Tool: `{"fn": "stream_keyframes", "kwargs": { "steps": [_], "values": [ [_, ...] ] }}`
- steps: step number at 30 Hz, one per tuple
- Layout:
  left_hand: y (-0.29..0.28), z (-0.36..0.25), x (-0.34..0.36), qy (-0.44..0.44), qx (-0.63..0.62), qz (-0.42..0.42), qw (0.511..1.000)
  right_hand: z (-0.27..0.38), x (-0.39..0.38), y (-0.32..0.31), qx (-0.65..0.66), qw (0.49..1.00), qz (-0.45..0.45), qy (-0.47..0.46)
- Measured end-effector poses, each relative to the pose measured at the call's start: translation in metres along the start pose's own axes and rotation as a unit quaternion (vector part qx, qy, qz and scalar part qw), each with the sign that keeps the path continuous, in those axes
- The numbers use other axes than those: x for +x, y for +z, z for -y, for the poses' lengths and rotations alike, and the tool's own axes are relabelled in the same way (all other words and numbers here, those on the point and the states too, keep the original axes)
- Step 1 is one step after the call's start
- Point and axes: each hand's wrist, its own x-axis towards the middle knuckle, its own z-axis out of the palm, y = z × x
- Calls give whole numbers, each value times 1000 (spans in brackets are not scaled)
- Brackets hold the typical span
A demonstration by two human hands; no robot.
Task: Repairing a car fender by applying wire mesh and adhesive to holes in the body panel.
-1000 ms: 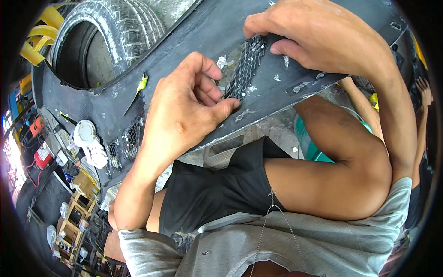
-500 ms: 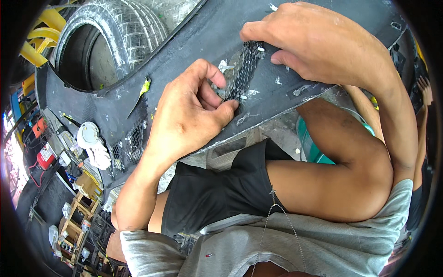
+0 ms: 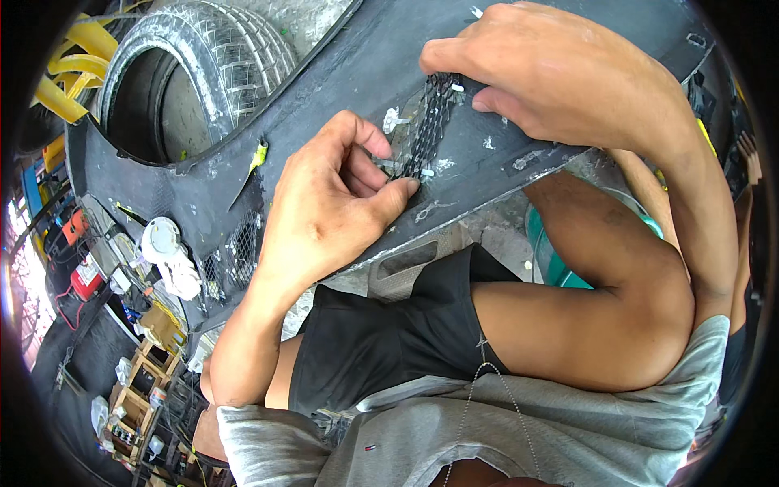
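Black diamond-mesh strip point(image 3: 432, 126) lies on the scuffed, matte-black bumper point(image 3: 349, 69). Your left hand point(image 3: 329, 195), half-curled, thumbs the strip's near end; your right hand point(image 3: 531, 65) arches, fingertips at the far end. Can't tell whether either grips.

A black tire point(image 3: 221, 69) sits near yellow bars point(image 3: 91, 34).

Pale, worn grey floor point(image 3: 320, 23) shows just beyond the worn tyre point(image 3: 258, 69), its surface mottled. Curved yellow metalwork point(image 3: 91, 39) stands to the tyre's left. Below and left of the tyre are a red fire extinguisher point(image 3: 86, 279) and, further down, rough wooden shelving point(image 3: 144, 381) crowded with small items. Strong white light point(image 3: 18, 231) glares at the far left, well below the tyre's level.
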Motion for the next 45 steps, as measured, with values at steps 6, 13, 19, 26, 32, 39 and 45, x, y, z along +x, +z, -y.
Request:
{"fn": "stream_keyframes", "kwargs": {
  "steps": [6,13,19,26,32,39,45],
  "values": [
    [-4,4,-4,-9,-61,16,998,15,2,-14,3,1000,16,22],
    [-6,2,-6,41,16,5,999,9,10,-10,-8,997,60,52],
    [-24,12,-2,62,-29,84,994,9,7,-12,18,999,38,19],
    [-26,17,12,143,70,96,983,20,6,-16,-9,999,40,26],
    [-25,14,18,120,80,123,982,30,18,-21,-45,979,142,137],
    [-25,18,16,130,41,114,984,4,6,0,-32,998,46,36],
    [-11,6,13,61,76,56,994,27,5,-12,-74,996,28,52]
  ]
}}
